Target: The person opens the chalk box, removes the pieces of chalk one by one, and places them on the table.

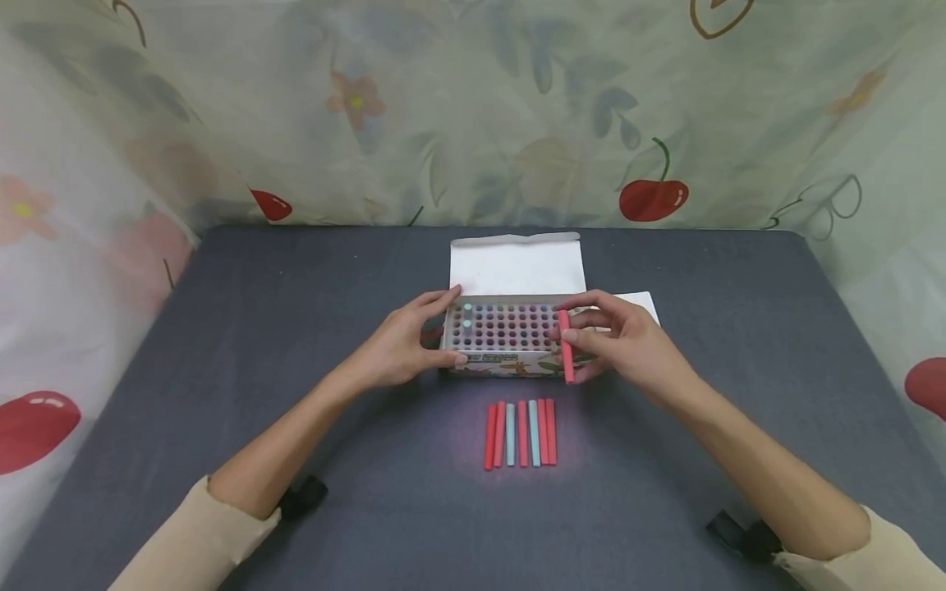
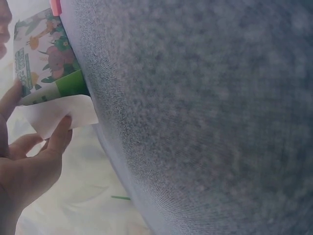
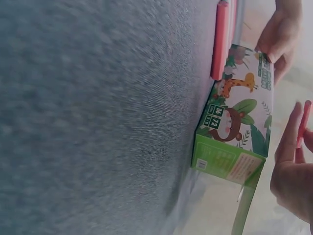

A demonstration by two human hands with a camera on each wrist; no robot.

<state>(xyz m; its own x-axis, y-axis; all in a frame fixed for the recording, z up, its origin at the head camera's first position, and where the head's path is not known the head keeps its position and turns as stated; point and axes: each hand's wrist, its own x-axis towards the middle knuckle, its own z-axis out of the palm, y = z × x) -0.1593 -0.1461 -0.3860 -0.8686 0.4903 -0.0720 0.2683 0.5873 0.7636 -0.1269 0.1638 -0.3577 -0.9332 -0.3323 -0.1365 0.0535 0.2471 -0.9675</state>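
Note:
A chalk box printed with animals stands with its lid up, and its top has rows of round holes. Two pale blue chalks stick up from holes at its left end. My left hand grips that end, thumb at the front corner and a finger at the back corner. Over the right end, my right hand pinches a pink chalk, tilted nearly upright in the head view. The right wrist view shows this pink chalk above the box and apart from it.
In front of the box, several pink and pale blue chalks lie side by side on the dark grey table. The white lid leans back behind the box, and a white side flap sticks out at its right. A patterned curtain hangs beyond.

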